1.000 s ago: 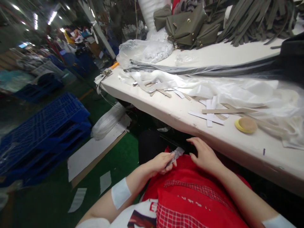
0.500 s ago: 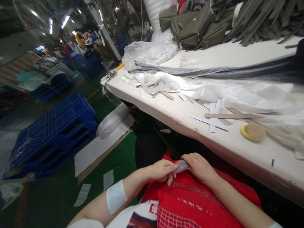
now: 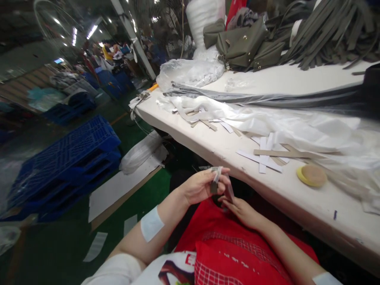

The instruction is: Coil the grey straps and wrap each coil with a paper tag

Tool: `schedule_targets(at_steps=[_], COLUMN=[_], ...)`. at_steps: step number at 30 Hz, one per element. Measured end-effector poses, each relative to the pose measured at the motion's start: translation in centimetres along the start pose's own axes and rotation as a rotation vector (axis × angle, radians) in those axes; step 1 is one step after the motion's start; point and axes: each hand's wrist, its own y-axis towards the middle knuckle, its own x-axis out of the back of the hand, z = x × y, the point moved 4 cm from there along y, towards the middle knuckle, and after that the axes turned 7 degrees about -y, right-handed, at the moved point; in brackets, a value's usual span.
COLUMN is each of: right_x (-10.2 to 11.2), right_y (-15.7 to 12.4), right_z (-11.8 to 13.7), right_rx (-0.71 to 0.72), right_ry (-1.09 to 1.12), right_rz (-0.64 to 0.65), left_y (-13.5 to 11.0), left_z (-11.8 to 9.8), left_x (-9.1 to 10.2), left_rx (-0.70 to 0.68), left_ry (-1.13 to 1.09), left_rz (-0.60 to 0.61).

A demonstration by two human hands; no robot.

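My left hand (image 3: 198, 186) is raised above my lap with its fingers closed on a thin grey strip (image 3: 213, 187) that has a shiny, see-through film on it. Just below and to the right, my right hand (image 3: 245, 213) pinches a translucent length (image 3: 229, 192) that runs up toward the left fingers; it seems to be part of the same strip, though the fingers hide where they join. Under both hands lies my red apron (image 3: 231, 245). Closest on the table are white and tan strips (image 3: 268, 158), lying crossed.
A roll of tape (image 3: 311, 175) lies near the front edge of the white table (image 3: 213, 152). Behind it stretch white sheeting (image 3: 267, 118) and long grey strips (image 3: 252, 99). Olive bags (image 3: 242, 45) stand at the back. Blue pallets (image 3: 71, 158) are stacked on the floor at left.
Both hands have come up off the lap, the left one farther. The strip, earlier stretched flat between them over the apron, now hangs bent between the fingers. The view has tilted slightly.
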Motion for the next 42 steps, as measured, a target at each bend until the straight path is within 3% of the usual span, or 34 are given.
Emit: schedule_targets(at_steps=[3,6,8,10,13,15,17,19,21,22,24,27,30,32,33,35,38,40,42], right_x=[-1.1,-1.0,0.0,1.7,4.5,5.9,7.0,7.9,7.6,6.9,4.4,-0.2,-3.8,-4.2,-3.5,-1.0,3.9,7.0,8.5], right_y=[-0.6,-2.0,-2.9,-3.5,-3.5,-3.2,-2.9,-2.9,-3.0,-3.0,-2.5,-1.9,-2.8,-4.0,-4.5,-4.8,-3.6,-2.6,-2.3], right_z=[3.2,7.3,9.4,10.4,9.9,9.0,8.5,9.3,10.7,11.3,11.8,11.8,12.9,14.1,14.5,14.8,13.7,13.0,13.2], right_rx=[0.018,0.069,0.096,0.102,0.058,-0.028,-0.093,-0.027,0.147,0.218,0.274,0.194,0.176,0.215,0.225,0.212,0.109,0.028,0.06], right_ry=[0.083,0.194,0.27,0.365,0.494,0.427,0.189,-0.103,-0.293,-0.329,-0.321,-0.215,-0.042,0.085,0.139,0.211,0.116,-0.13,-0.402], right_rz=[0.073,0.097,0.072,-0.004,-0.14,-0.192,-0.287,-0.459,-0.53,-0.487,-0.27,0.012,0.238,0.319,0.312,0.222,0.007,-0.257,-0.495], left_y=[2.1,2.3,1.5,0.3,-1.9,-3.0,-3.5,-3.8,-4.1,-4.3,-4.7,-5.3,-5.8,-5.9,-5.8,-5.6,-5.3,-5.1,-5.0], left_z=[-2.1,-2.6,-1.6,0.0,2.1,2.6,2.9,3.3,4.0,4.1,3.7,0.9,-2.1,-2.7,-2.3,-1.1,0.7,1.5,2.0], left_x=[0.6,1.0,0.4,-0.8,-2.7,-2.9,-2.2,-1.4,-1.1,-1.4,-2.5,-3.7,-2.8,-1.7,-1.2,-0.3,0.4,0.5,0.6], left_rx=[-0.311,-0.544,-0.561,-0.5,-0.42,-0.372,-0.302,-0.21,-0.107,-0.071,-0.059,-0.292,-0.706,-0.866,-0.883,-0.842,-0.687,-0.522,-0.351], left_ry=[0.048,0.464,0.852,1.157,1.35,1.372,1.283,1.062,0.744,0.582,0.318,0.175,0.429,0.823,1.03,1.34,1.463,1.316,0.995], left_rz=[-0.121,-0.254,-0.264,-0.158,0.046,0.039,-0.057,-0.115,-0.075,-0.034,0.041,0.009,-0.178,-0.227,-0.213,-0.167,-0.216,-0.273,-0.3])
